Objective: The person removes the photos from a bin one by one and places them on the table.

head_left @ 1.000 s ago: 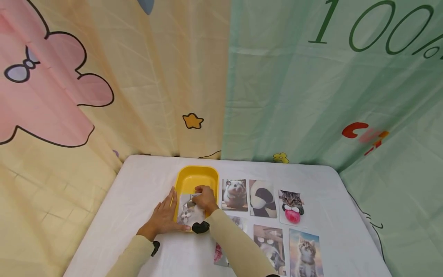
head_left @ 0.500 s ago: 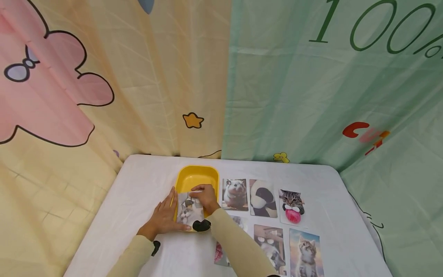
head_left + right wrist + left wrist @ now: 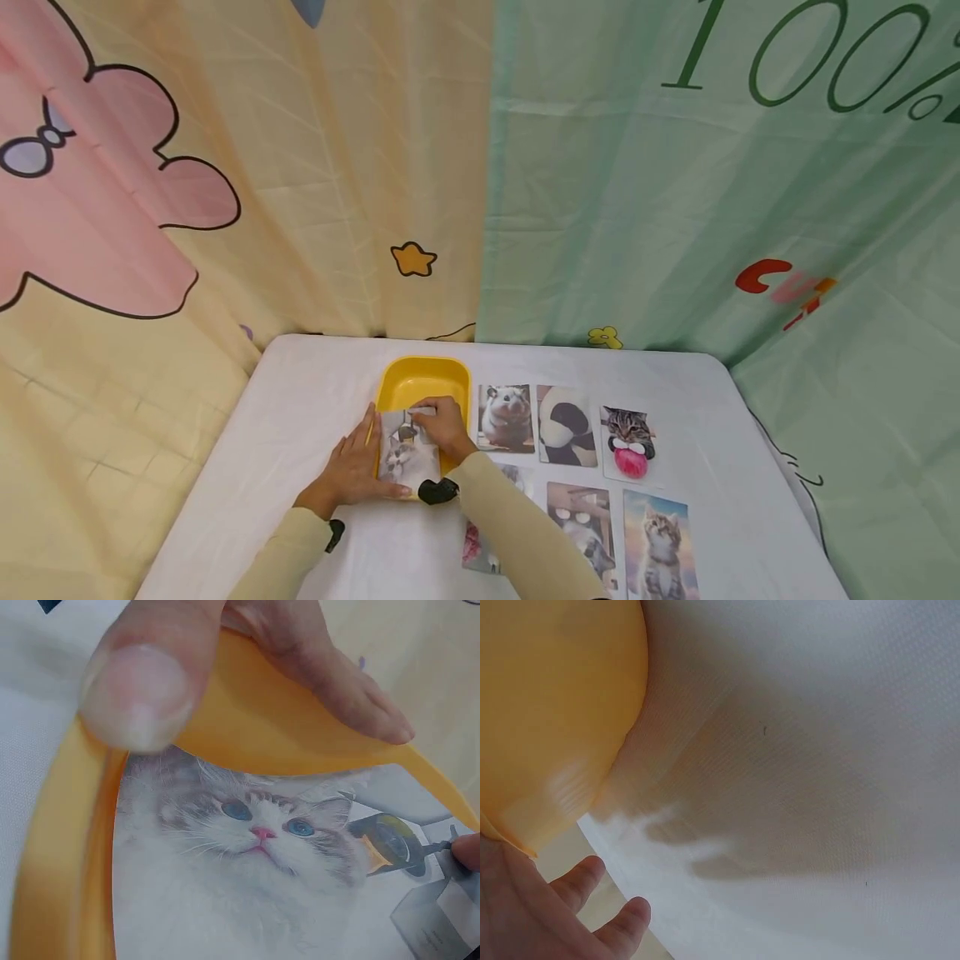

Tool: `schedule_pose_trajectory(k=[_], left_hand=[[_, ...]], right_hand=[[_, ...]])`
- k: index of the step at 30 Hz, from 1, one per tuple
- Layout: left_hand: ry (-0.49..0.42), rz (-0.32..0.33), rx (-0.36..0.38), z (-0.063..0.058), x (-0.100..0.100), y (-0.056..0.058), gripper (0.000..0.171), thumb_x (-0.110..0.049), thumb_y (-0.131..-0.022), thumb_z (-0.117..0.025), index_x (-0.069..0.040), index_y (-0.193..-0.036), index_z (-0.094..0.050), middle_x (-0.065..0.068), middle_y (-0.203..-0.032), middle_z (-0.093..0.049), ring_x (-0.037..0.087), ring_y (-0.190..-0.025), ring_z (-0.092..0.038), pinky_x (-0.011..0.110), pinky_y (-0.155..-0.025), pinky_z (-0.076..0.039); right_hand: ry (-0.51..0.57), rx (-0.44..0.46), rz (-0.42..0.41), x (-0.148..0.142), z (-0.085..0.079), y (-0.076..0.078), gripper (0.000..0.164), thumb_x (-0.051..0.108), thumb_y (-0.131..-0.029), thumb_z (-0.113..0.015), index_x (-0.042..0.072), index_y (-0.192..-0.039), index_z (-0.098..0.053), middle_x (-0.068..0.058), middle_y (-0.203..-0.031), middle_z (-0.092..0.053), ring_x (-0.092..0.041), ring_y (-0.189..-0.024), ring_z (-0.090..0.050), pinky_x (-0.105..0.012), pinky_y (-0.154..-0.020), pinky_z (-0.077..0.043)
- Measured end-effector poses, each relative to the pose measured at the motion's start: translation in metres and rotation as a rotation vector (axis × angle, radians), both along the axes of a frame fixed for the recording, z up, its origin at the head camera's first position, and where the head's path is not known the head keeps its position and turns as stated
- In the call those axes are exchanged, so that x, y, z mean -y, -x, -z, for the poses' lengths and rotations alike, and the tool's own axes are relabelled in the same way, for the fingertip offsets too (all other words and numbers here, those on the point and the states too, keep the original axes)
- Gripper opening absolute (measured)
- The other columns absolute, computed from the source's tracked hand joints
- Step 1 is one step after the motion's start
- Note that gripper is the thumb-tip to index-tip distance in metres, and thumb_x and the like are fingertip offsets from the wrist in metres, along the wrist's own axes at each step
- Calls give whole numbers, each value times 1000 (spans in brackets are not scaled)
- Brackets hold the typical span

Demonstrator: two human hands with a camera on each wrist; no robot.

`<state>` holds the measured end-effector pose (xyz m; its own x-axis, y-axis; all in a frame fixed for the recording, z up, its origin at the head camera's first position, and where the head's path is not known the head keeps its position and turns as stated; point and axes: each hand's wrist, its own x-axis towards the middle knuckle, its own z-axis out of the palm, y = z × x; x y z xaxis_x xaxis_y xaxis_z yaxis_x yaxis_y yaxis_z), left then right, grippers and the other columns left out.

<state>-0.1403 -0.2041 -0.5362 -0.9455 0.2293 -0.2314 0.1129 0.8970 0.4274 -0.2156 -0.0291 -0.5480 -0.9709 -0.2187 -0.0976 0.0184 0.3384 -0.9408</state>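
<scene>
A yellow plastic tray (image 3: 426, 363) stands on the white-covered table. In its near half is a photo card (image 3: 408, 467) with a white and grey cat, whose blue eyes show in the right wrist view. My right hand (image 3: 442, 427) pinches this card near its far edge; only a fingertip (image 3: 466, 851) shows in the right wrist view. My left hand (image 3: 354, 467) rests against the tray's near left corner, fingers straight along the left side and thumb (image 3: 142, 690) at the near rim. The left wrist view shows two fingertips beside the tray's outer wall (image 3: 555, 712).
Right of the tray lie several picture cards: a hamster (image 3: 506, 418), a black and white plush-like picture (image 3: 566, 427), a tabby with a pink ball (image 3: 628, 442) and a kitten (image 3: 662, 542). The right sleeve (image 3: 517, 521) partly covers others. Curtains (image 3: 637, 208) hang behind the table.
The cat card has risen slightly and shifted left, with its far edge tipped up in the right hand's pinch. The left hand stays at the tray's corner. The head view has shifted slightly.
</scene>
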Motion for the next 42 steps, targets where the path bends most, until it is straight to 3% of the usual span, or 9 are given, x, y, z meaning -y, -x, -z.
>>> schedule_pose_trajectory(k=[9,10,14,17,21,24,27,35,42], left_hand=[[-25,-6,35,-2,1,0,144,-73,-59,-75,6,-151,3,20,-159,10,46,-140,-18,65,-111,-14],[-27,-6,40,-2,1,0,144,-73,-59,-75,6,-151,3,20,-159,11,46,-140,-18,65,-111,-13],[-27,-3,49,-1,3,0,143,-72,-59,-75,6,-151,3,21,-159,11,47,-140,-18,65,-111,-13],[-36,1,41,-1,4,0,143,-71,-59,-76,8,-150,2,21,-159,10,48,-140,-18,66,-110,-13],[-45,9,39,0,5,0,143,-70,-60,-75,8,-150,3,21,-159,11,47,-140,-18,65,-110,-13],[-45,12,51,0,4,1,143,-71,-61,-75,7,-150,5,20,-159,13,47,-141,-16,65,-111,-12],[-52,12,54,-2,4,0,143,-70,-61,-75,8,-150,4,20,-159,13,48,-140,-16,65,-111,-12],[-57,5,62,-4,3,0,144,-70,-59,-77,9,-149,4,20,-159,14,48,-140,-16,65,-110,-12],[-48,2,69,-4,2,1,144,-70,-59,-77,9,-149,4,20,-159,15,47,-141,-15,66,-110,-11]], right_hand=[[-82,-213,37,-36,-18,3,14,9,-90,-67,5,-100,-75,-9,-105,-71,-26,-104,-63,-41,-90,-52],[-78,-209,51,-41,-18,3,15,10,-91,-66,6,-102,-75,-10,-107,-70,-23,-103,-63,-40,-90,-52],[8,-180,119,-61,-15,4,16,11,-91,-66,5,-104,-74,-12,-108,-70,-7,-57,-53,-31,-64,-51],[98,-153,174,-76,-15,5,17,12,-91,-67,5,-104,-74,-12,-106,-70,0,-52,-44,-24,-59,-46],[151,-167,214,-102,-20,5,17,13,-90,-69,4,-103,-74,-12,-103,-70,-2,-73,-57,-22,-69,-50],[180,-151,211,-128,-23,2,17,11,-89,-69,1,-103,-73,-13,-100,-69,-7,-58,-50,-23,-57,-45],[208,-130,204,-158,-24,-3,19,8,-89,-68,-3,-105,-71,-16,-104,-68,-8,-60,-48,-23,-56,-42],[101,-30,271,-238,-22,-17,25,15,-91,-68,0,-111,-70,-12,-124,-59,-16,-106,-49,-22,-81,-43],[32,11,381,-309,-22,-37,36,21,-91,-69,-5,-116,-64,-5,-111,-62,-8,-96,-50,-19,-76,-44]])
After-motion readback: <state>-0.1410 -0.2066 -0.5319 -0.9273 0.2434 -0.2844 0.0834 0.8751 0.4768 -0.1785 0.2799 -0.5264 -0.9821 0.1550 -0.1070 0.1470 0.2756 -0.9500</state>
